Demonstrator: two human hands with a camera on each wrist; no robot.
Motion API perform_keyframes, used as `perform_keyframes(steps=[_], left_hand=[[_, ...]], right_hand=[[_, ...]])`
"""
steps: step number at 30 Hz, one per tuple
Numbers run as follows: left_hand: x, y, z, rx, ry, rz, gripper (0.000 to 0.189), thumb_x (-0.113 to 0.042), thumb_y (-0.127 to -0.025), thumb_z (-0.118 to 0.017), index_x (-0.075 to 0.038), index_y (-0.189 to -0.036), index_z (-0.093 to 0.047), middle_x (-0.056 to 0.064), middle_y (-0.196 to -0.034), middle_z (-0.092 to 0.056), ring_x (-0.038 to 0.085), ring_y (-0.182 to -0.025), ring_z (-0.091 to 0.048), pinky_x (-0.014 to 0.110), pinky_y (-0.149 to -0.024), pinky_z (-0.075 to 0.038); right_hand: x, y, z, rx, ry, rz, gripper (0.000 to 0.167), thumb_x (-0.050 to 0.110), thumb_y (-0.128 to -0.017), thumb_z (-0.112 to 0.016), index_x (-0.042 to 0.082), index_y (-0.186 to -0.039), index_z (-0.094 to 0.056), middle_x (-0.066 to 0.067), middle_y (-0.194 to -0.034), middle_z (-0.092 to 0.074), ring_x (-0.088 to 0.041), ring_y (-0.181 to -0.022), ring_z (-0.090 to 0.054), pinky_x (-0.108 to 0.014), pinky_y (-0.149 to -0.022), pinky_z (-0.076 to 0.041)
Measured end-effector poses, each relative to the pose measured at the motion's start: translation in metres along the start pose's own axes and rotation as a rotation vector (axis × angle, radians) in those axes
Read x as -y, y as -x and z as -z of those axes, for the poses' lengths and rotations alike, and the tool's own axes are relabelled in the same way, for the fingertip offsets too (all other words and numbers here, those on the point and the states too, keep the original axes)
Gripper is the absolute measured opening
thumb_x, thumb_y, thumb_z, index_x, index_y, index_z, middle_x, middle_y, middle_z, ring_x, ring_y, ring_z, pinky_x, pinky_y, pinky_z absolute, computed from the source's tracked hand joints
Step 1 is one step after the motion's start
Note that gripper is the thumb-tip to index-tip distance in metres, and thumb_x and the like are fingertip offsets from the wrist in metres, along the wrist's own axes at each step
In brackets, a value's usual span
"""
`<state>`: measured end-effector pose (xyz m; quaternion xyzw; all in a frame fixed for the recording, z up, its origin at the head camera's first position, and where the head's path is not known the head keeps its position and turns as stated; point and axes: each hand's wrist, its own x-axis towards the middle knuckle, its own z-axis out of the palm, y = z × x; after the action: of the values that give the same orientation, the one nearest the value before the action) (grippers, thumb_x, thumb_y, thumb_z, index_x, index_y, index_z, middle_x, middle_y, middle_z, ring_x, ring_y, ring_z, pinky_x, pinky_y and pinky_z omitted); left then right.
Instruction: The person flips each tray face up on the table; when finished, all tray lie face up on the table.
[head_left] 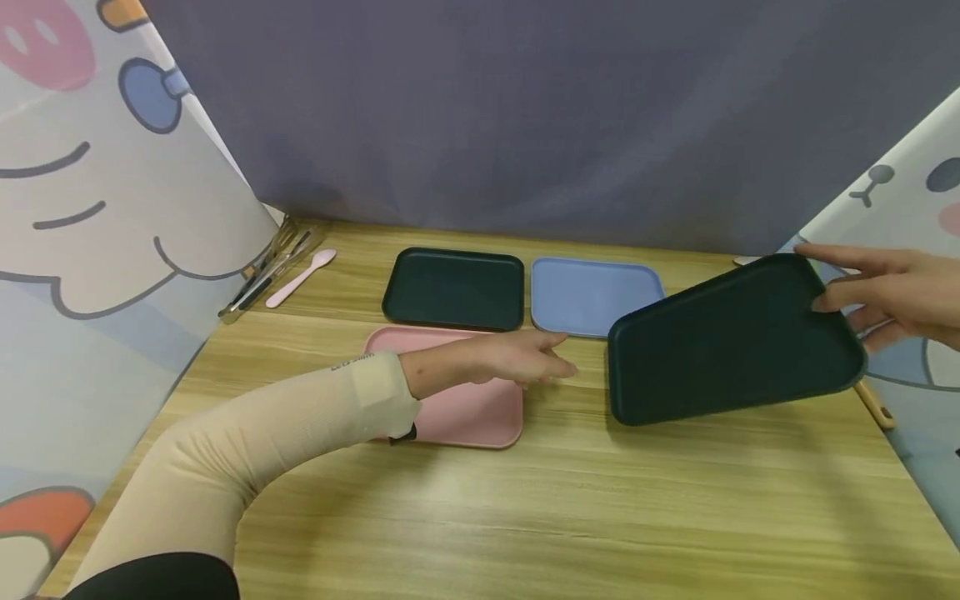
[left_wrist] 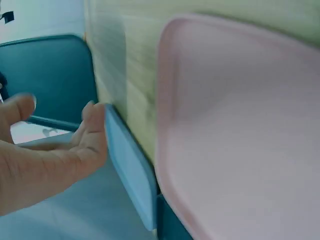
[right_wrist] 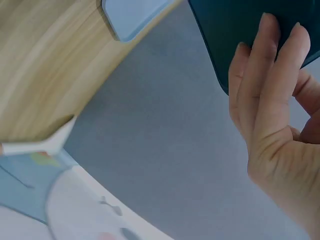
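My right hand grips the right end of a dark green tray, with the thumb on its inner face and the other fingers spread along its edge and underside. The tray is tilted, its right end raised, its left end low by the tabletop. In the left wrist view my left hand has its thumb and fingers apart, with nothing between them. In the head view that hand reaches across the pink tray, partly hiding it. A second dark green tray and a blue tray lie side by side behind.
At the back left, metal utensils lie beside a pink spoon. A wooden handle shows at the right table edge, partly behind the held tray. A grey curtain closes off the back; printed panels stand at both sides.
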<state>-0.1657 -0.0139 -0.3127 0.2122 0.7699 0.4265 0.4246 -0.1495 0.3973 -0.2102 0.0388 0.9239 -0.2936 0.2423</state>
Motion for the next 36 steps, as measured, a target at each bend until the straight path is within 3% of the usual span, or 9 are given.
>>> perform_keyframes(steps=[3, 6, 9, 11, 14, 17, 28, 32, 36], left_hand=[[0.004, -0.004, 0.001, -0.069, 0.043, -0.021, 0.078, -0.038, -0.104, -0.053, -0.017, -0.163, -0.008, 0.008, -0.156, -0.045, 0.028, -0.137, -0.052, 0.05, -0.11, -0.043], [0.006, -0.008, 0.003, -0.122, 0.096, -0.043, 0.078, -0.039, -0.104, -0.053, -0.019, -0.163, -0.007, 0.007, -0.148, -0.055, 0.025, -0.129, -0.057, 0.049, -0.108, -0.043], [0.009, -0.014, 0.005, -0.147, 0.131, -0.067, 0.075, -0.037, -0.105, -0.051, -0.019, -0.163, -0.007, 0.008, -0.141, -0.061, 0.022, -0.122, -0.062, 0.049, -0.105, -0.044], [0.01, -0.017, 0.005, -0.149, 0.149, -0.075, 0.074, -0.035, -0.106, -0.05, -0.018, -0.163, -0.006, 0.009, -0.139, -0.063, 0.024, -0.12, -0.063, 0.046, -0.097, -0.045], [0.012, -0.021, 0.005, -0.139, 0.162, -0.061, 0.075, -0.036, -0.106, -0.05, -0.02, -0.163, -0.004, 0.008, -0.137, -0.064, 0.025, -0.122, -0.062, 0.043, -0.09, -0.044], [0.014, -0.023, 0.005, -0.127, 0.168, -0.055, 0.077, -0.037, -0.105, -0.052, -0.022, -0.163, -0.004, 0.005, -0.135, -0.066, 0.021, -0.118, -0.064, 0.041, -0.089, -0.043], [0.022, -0.027, 0.007, -0.114, 0.299, -0.088, 0.079, -0.029, -0.102, -0.059, -0.028, -0.163, -0.009, 0.003, -0.143, -0.059, 0.019, -0.105, -0.067, 0.037, -0.083, -0.04], [0.024, -0.026, 0.007, -0.083, 0.323, -0.113, 0.083, -0.028, -0.102, -0.06, -0.03, -0.162, -0.004, 0.005, -0.14, -0.059, 0.02, -0.101, -0.064, 0.039, -0.084, -0.038], [0.026, -0.025, 0.008, -0.039, 0.364, -0.125, 0.089, -0.024, -0.101, -0.063, -0.034, -0.162, 0.002, 0.004, -0.141, -0.057, 0.017, -0.092, -0.063, 0.035, -0.077, -0.037]], right_hand=[[-0.022, -0.001, 0.001, -0.03, -0.128, 0.016, 0.083, 0.013, -0.107, -0.045, 0.035, -0.155, 0.02, -0.001, -0.107, -0.071, -0.018, -0.083, -0.075, -0.044, -0.067, -0.061], [-0.036, -0.004, -0.003, -0.033, -0.275, 0.05, 0.08, 0.009, -0.108, -0.042, 0.041, -0.156, 0.014, 0.033, -0.095, -0.058, -0.017, -0.08, -0.075, -0.041, -0.063, -0.06], [-0.048, -0.008, -0.011, -0.002, -0.467, 0.107, 0.076, 0.006, -0.109, -0.039, 0.044, -0.158, 0.006, 0.032, -0.1, -0.059, -0.019, -0.078, -0.073, -0.036, -0.06, -0.059], [-0.054, -0.012, -0.018, 0.037, -0.555, 0.138, 0.073, 0.007, -0.109, -0.037, 0.044, -0.158, 0.003, 0.03, -0.126, -0.053, -0.016, -0.075, -0.068, -0.032, -0.059, -0.057], [-0.061, -0.017, -0.027, 0.099, -0.638, 0.187, 0.07, 0.007, -0.11, -0.033, 0.045, -0.158, 0.001, 0.027, -0.158, -0.018, -0.013, -0.067, -0.052, -0.027, -0.055, -0.051], [-0.061, -0.018, -0.034, 0.126, -0.628, 0.219, 0.068, 0.008, -0.111, -0.031, 0.045, -0.158, 0.0, 0.027, -0.161, 0.018, -0.013, -0.064, -0.04, -0.025, -0.052, -0.044], [-0.062, -0.018, -0.043, 0.224, -0.879, 0.363, 0.067, 0.002, -0.11, -0.028, 0.04, -0.159, -0.004, 0.026, -0.161, 0.025, -0.006, -0.07, -0.055, -0.02, -0.056, -0.049], [-0.062, -0.02, -0.046, 0.199, -0.925, 0.372, 0.068, 0.0, -0.109, -0.029, 0.042, -0.159, -0.013, 0.015, -0.151, -0.038, -0.01, -0.066, -0.053, -0.024, -0.055, -0.048], [-0.065, -0.022, -0.049, 0.135, -0.817, 0.345, 0.066, 0.001, -0.109, -0.033, 0.04, -0.159, -0.017, 0.012, -0.117, -0.053, -0.012, -0.066, -0.052, -0.026, -0.052, -0.046]])
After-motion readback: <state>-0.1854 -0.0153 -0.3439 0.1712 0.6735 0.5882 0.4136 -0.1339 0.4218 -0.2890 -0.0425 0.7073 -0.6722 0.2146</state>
